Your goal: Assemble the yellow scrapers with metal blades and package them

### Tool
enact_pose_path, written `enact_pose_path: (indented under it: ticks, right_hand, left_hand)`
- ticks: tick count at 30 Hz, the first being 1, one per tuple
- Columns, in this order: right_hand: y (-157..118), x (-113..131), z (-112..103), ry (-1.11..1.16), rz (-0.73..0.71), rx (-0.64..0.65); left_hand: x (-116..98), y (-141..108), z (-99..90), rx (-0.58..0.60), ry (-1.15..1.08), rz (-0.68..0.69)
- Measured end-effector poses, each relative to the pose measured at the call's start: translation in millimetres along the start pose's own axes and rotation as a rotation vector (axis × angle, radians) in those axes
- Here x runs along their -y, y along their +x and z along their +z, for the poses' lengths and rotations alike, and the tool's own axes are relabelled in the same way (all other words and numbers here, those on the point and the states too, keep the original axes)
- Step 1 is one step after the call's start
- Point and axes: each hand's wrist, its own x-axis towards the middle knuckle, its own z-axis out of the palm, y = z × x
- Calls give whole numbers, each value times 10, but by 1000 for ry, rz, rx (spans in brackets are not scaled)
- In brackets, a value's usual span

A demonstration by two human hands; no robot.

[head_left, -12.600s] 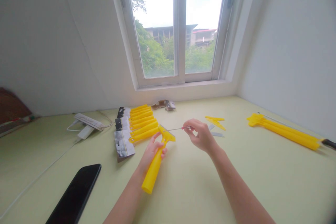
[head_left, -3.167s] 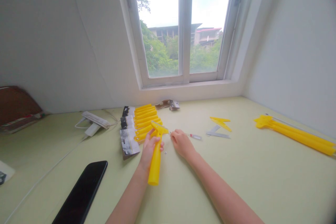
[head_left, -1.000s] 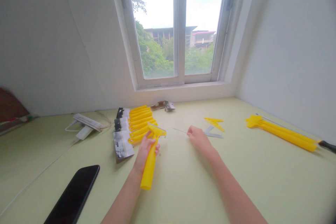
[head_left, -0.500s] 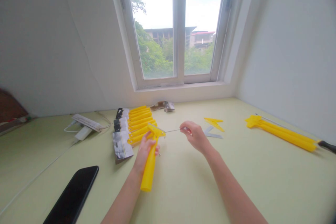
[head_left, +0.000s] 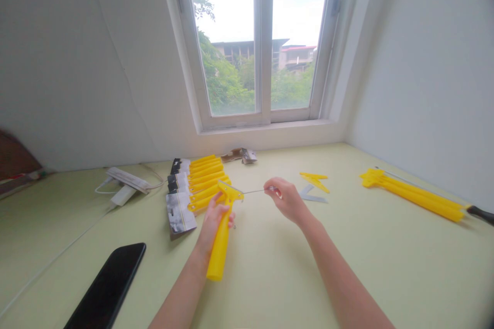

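Pale green work surface [head_left: 347, 272] below a white-framed window [head_left: 266, 46], white sloping walls on both sides, trees and buildings outside.

Left hand [head_left: 213, 221] clamped around the handle of a yellow plastic scraper [head_left: 221, 249], fingers wrapped around the shaft just below the head. Scraper held above the surface, tilted, butt end toward the body, head pointing away and to the right. Right hand [head_left: 287, 200] apart from the left, off to its right, pinching a thin metal pin [head_left: 254, 191] between thumb and forefinger. Pin level, running left from the right hand, its far end at the right corner of the scraper head; actual contact too fine to confirm. Tiny object on the surface [head_left: 234, 226] just right of the left hand, too small to identify.

Just left of the scraper head, a row of packaged yellow scrapers [head_left: 206, 177] on printed backing cards [head_left: 180, 213]. Beyond the right hand, loose yellow plastic pieces [head_left: 314, 182] beside a grey metal piece [head_left: 312, 197]. Far right, a bundle of yellow scrapers [head_left: 412, 195] alongside a black-handled tool [head_left: 480, 214]. Near left, a black smartphone [head_left: 108, 288]. Further left, a white power strip [head_left: 127, 179] with cables. Crumpled packaging [head_left: 239, 155] at the base of the wall.
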Motion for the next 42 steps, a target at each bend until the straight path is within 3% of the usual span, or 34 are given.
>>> enact_pose_path:
  ticks: [42]
  right_hand:
    - [3,118,-59,-5,-48,-4]
  left_hand:
    - [-23,-17,0,-8,-21,-4]
